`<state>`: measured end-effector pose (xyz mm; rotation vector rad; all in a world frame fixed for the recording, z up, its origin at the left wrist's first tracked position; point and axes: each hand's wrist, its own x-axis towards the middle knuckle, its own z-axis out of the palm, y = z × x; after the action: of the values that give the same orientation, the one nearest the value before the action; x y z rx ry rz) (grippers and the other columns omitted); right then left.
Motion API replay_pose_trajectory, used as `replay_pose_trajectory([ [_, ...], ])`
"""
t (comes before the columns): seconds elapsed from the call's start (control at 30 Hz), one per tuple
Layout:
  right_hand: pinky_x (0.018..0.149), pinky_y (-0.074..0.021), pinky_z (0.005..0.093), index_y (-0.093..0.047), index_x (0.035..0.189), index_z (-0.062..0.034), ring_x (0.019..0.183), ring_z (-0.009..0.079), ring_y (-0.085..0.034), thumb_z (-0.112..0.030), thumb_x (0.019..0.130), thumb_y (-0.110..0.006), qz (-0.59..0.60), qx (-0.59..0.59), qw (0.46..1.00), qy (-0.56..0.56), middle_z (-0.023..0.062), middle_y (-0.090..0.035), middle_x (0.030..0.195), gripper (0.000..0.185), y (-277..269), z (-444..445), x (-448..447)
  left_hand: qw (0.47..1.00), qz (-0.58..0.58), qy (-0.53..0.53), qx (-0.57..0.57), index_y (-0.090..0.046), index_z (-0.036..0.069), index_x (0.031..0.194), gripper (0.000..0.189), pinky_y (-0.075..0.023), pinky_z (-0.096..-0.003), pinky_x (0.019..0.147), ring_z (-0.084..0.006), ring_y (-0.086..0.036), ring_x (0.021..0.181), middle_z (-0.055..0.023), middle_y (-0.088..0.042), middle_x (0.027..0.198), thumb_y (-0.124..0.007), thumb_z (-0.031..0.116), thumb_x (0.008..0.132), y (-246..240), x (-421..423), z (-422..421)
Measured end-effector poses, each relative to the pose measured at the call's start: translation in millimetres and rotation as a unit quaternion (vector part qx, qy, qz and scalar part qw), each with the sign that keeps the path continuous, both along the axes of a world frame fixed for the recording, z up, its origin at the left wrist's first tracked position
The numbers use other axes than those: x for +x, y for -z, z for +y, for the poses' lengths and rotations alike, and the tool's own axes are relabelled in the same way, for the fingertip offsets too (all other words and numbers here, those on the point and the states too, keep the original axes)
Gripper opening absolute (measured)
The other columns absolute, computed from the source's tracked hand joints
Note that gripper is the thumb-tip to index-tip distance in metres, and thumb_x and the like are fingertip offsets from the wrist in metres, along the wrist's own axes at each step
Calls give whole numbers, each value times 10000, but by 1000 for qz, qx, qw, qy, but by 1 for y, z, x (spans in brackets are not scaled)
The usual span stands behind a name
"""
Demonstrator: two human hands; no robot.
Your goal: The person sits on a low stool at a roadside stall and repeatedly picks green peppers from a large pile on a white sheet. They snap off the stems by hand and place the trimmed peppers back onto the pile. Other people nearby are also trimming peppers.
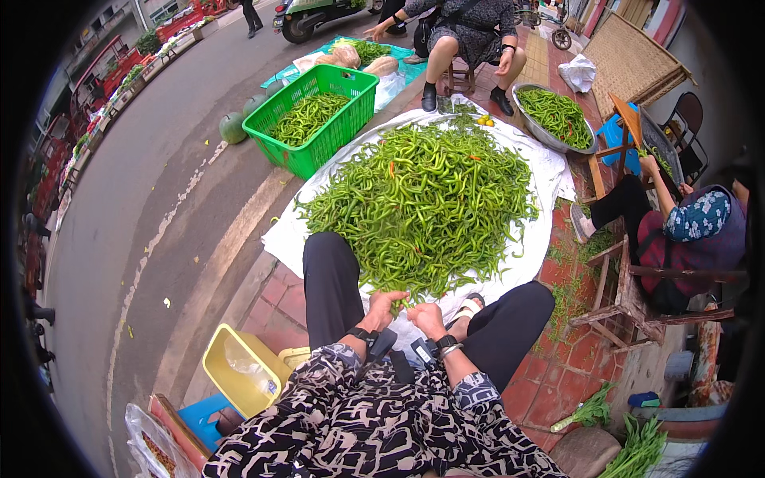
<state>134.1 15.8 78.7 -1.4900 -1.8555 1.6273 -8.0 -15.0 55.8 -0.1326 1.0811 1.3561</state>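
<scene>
Between my knees, my left hand [382, 308] grips one or more green chili peppers [400, 305]. Right beside it, my right hand [425, 318] has its fingers curled, pinching at the near end of the peppers; its fingertips are partly hidden. Both hands are at the near edge of a large heap of green chili peppers [427, 203], with a few red ones among them. The heap is spread over a white cloth sheet [541, 239] on the ground.
A green plastic crate [311, 146] of peppers stands left of the heap, a metal basin [588, 143] of peppers at far right. A yellow bin [239, 370] sits by my left side. One person sits opposite; another sits on the right near a wooden chair [627, 308].
</scene>
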Motion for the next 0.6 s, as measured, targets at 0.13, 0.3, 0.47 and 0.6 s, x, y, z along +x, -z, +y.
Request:
replay_pose_trajectory([
  [0.13, 532, -420, 347, -635, 615, -23, 553, 265, -560, -235, 623, -609, -76, 27, 997, -14, 143, -576, 565, 213, 1, -2, -1, 993, 110, -47, 3, -539, 4, 910, 332, -433, -263, 491, -172, -577, 598, -78, -605, 745, -668, -69, 613, -14, 8, -4],
  [0.3, 524, -431, 342, -642, 610, -58, 538, 242, -558, -236, 625, -610, -131, 110, 985, -28, 126, -580, 559, 181, 31, -4, 9, 980, 189, -58, 7, -495, -6, 936, 402, -432, -281, 482, -174, -571, 606, -77, -595, 752, -686, -86, 591, -12, 9, -1],
  [0.47, 429, -402, 295, -636, 665, -47, 452, 162, -510, -217, 690, -610, -103, 140, 973, -150, 74, -556, 529, 174, 57, -2, 16, 973, 203, -108, 21, -526, 8, 869, 316, -421, -272, 467, -148, -540, 564, -56, -585, 730, -668, -82, 601, 2, 3, 1],
  [0.6, 371, -355, 234, -618, 682, -11, 424, 107, -473, -163, 769, -575, -17, -182, 982, 49, 41, -541, 546, 180, 44, -3, 16, 976, 193, -101, -28, -527, 11, 850, 300, -418, -270, 455, -153, -531, 538, -55, -577, 714, -664, -83, 601, 11, 3, -1],
])
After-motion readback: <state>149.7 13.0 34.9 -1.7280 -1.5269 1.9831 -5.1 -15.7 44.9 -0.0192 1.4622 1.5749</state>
